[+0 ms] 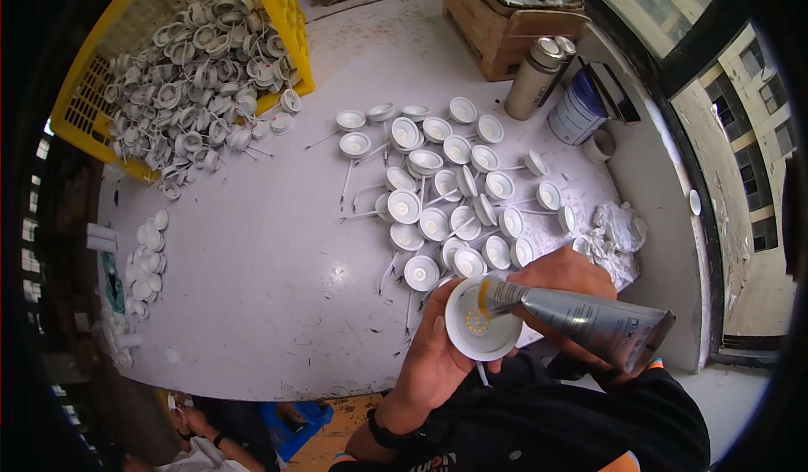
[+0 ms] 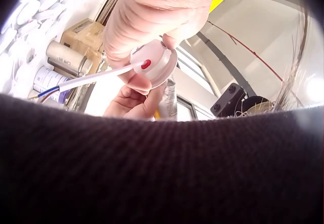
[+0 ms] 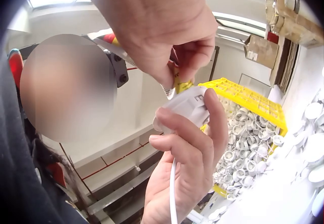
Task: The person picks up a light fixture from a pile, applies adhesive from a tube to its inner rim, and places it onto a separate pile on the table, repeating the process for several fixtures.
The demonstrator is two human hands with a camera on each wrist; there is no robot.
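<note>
In the head view, my left hand [image 1: 425, 371] holds a white round LED downlight [image 1: 497, 342] by its rim, its dish facing up with a ring of yellow LED dots inside. My right hand [image 1: 581, 277] grips a silver squeeze tube [image 1: 589, 322], whose yellow-banded end overlaps the dish's upper edge. From below, the left wrist view shows the lamp's domed back [image 2: 154, 57] with a red spot where a white cable [image 2: 96, 76] comes out. The right wrist view has the tube's yellow part [image 3: 182, 85] close over the lamp [image 3: 185, 107], under the right fingers.
Several similar downlights [image 1: 433, 222] with cables lie beyond my hands. A yellow crate [image 1: 296, 30] full of white lamp parts stands back left. White discs [image 1: 147, 262] are at the left. Flasks [image 1: 532, 81], a tub [image 1: 576, 110], a cardboard box [image 1: 492, 34] and crumpled plastic [image 1: 619, 228] line the right.
</note>
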